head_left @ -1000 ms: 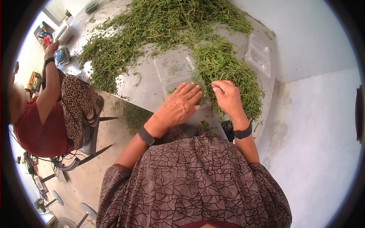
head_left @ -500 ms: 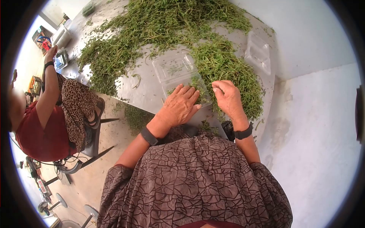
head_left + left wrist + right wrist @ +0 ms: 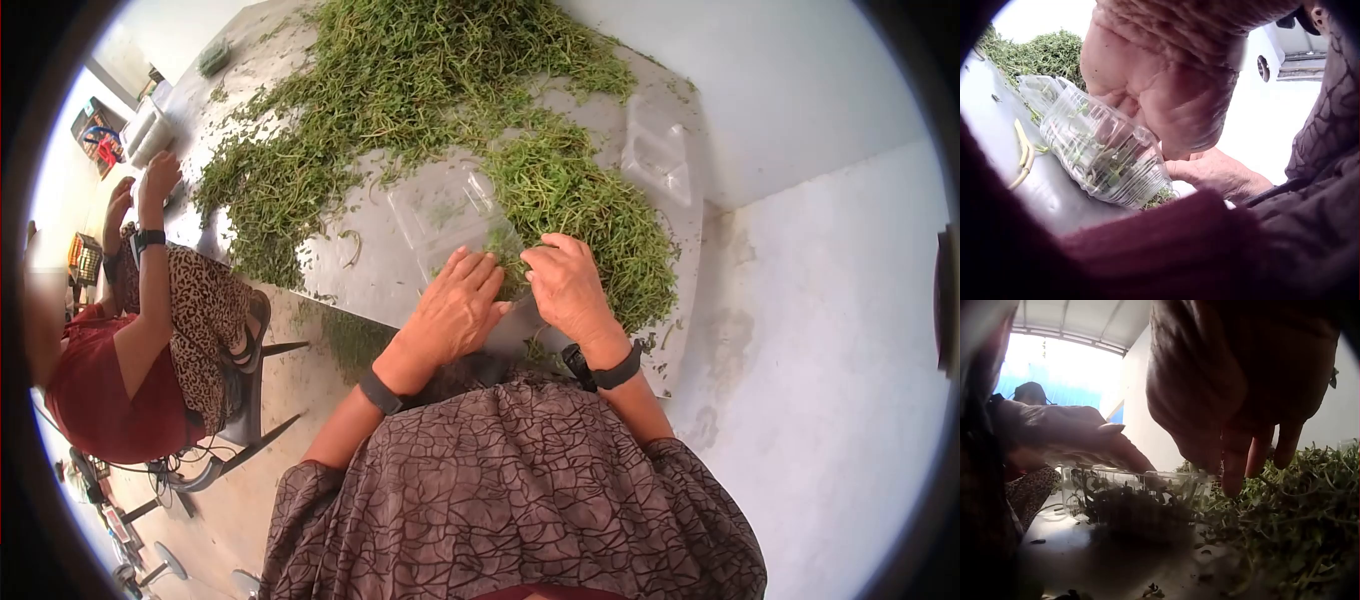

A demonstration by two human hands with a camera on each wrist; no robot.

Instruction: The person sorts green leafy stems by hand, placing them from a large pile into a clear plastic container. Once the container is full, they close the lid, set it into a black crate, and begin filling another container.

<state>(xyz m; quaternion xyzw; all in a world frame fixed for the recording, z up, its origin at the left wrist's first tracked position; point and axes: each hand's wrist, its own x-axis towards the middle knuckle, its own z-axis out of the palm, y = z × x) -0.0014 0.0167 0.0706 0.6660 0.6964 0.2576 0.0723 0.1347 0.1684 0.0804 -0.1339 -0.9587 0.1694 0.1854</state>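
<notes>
A clear plastic clamshell box lies with its lid folded back on the grey table. Green leafy stems fill part of its base. My left hand lies over the base, its fingers extended down onto the greens inside. At the near right corner of the box is my right hand, thumb and index close together; in the right wrist view its fingertips overlap the box's end. Whether they pinch anything I cannot tell. A heap of greens lies just beyond the right hand.
A larger spread of greens covers the far table. Another clear box sits by the right edge, near the wall. On the left, a seated person in a red top raises both hands by the table.
My right hand has moved left to the box's corner. My left hand has slid slightly toward me. The person on the left has raised their hands, and the head view has shifted slightly.
</notes>
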